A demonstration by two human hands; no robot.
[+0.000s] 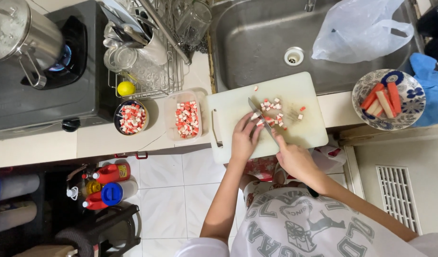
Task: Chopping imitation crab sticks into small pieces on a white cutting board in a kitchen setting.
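A white cutting board (300, 93) lies over the edge of the steel sink (257, 38). Small red-and-white crab stick pieces (272, 110) are scattered on it. My right hand (295, 159) grips a kitchen knife (258, 115) whose blade slants across the pieces. My left hand (243, 138) rests on the board with its fingertips on the pieces beside the blade. A clear plastic tub (186, 118) and a dark bowl (132, 117), both holding cut pieces, stand left of the board. A patterned plate (409, 95) with whole crab sticks (384, 99) sits at the right.
A gas stove (43, 95) with a lit burner and a steel pot (19, 33) is at far left. A dish rack (152, 47) with glasses and a lemon (125, 88) stands behind the bowl. A plastic bag (361, 28) lies in the sink. Bottles (107, 183) stand on the floor.
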